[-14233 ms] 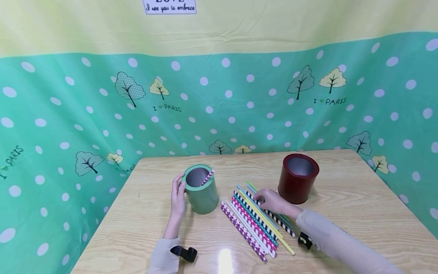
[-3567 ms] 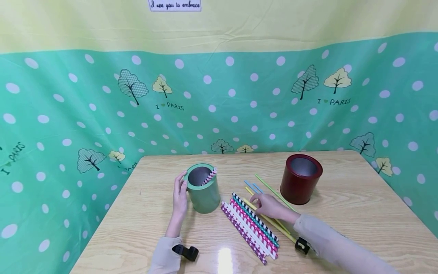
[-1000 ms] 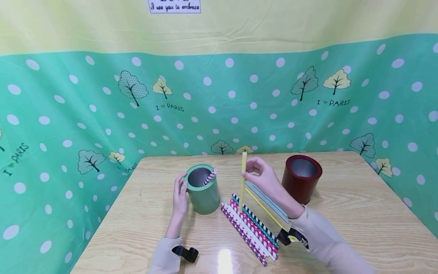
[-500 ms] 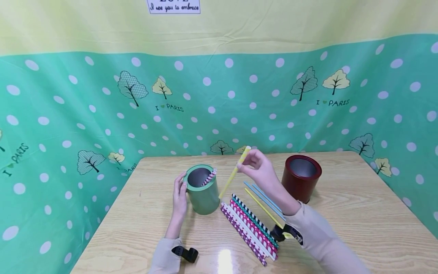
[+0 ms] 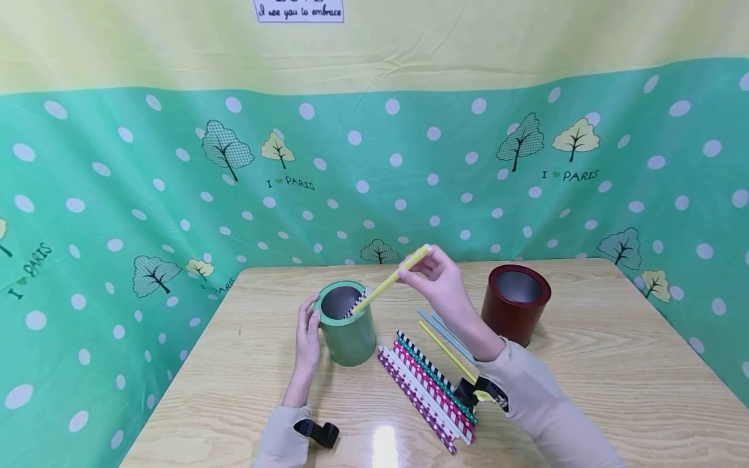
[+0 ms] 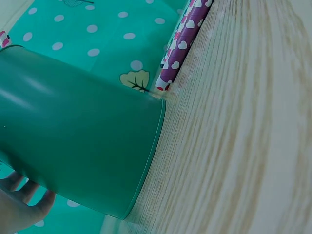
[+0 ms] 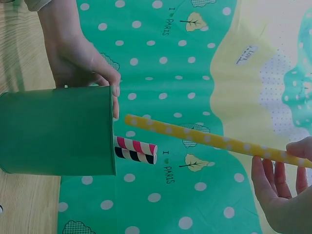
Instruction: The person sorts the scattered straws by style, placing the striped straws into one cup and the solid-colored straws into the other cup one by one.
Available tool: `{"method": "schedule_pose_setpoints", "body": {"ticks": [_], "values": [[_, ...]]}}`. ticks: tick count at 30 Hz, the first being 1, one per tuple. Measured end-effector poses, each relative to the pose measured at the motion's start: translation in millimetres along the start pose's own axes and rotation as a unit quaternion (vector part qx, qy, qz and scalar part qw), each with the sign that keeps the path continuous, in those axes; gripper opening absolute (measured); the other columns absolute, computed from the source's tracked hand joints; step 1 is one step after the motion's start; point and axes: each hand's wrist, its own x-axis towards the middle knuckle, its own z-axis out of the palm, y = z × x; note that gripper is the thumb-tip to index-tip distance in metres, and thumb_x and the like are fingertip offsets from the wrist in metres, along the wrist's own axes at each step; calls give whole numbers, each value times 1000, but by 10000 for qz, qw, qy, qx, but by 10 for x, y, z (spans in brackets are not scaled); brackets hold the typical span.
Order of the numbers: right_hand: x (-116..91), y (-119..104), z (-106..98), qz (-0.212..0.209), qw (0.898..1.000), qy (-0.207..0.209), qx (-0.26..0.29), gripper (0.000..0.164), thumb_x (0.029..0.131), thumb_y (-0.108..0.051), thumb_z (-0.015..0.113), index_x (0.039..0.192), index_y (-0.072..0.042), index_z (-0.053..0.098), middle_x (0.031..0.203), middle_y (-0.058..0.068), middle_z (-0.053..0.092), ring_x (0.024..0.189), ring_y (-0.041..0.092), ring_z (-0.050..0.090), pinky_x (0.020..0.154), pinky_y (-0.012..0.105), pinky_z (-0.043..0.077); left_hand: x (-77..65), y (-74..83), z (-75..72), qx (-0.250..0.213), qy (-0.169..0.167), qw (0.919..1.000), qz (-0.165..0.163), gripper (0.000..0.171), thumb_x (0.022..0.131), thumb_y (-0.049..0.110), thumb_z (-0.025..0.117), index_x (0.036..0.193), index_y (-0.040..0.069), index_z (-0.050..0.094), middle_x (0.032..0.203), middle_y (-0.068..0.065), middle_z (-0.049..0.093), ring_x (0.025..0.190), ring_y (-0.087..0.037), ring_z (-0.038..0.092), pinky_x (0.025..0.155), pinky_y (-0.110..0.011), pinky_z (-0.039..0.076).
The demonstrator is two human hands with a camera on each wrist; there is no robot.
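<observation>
Right hand pinches straw toward its upper end; left hand grips can at left rim. Straw likely light, stiff, crushable: pinch gently there.

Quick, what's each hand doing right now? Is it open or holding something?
Left hand: holding the green can by its side, near the rim.
Right hand: pinching a yellow dotted straw.
</observation>
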Motion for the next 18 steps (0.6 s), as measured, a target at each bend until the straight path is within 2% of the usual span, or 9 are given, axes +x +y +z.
{"method": "schedule_pose_setpoints", "body": {"ticks": [6, 13, 18], "values": [[21, 59, 55, -30, 9997, 112, 217, 20, 78, 6, 59, 93, 0, 47, 88, 7, 57, 80, 13, 57, 76, 33, 49, -24, 77, 18, 78, -12, 9999, -79, 35, 94, 7, 31, 128, -5, 35, 114, -27, 48, 100, -18, 47, 79, -19, 35], [41, 172, 121, 159, 9997, 113, 117, 21, 77, 7, 60, 92, 1, 47, 84, 3, 58, 81, 13, 56, 77, 31, 48, -26, 75, 25, 72, 62, 9999, -85, 35, 94, 5, 32, 126, -6, 36, 110, -24, 50, 95, -8, 48, 78, -19, 36], [65, 244, 180, 218, 9994, 230, -131, 22, 74, 8, 63, 89, 1, 49, 83, 2, 58, 82, 13, 56, 76, 29, 48, -19, 74, 20, 41, 40, 10000, -54, 36, 94, 6, 32, 127, -5, 35, 112, -25, 49, 96, -8, 47, 78, -18, 35]]}}
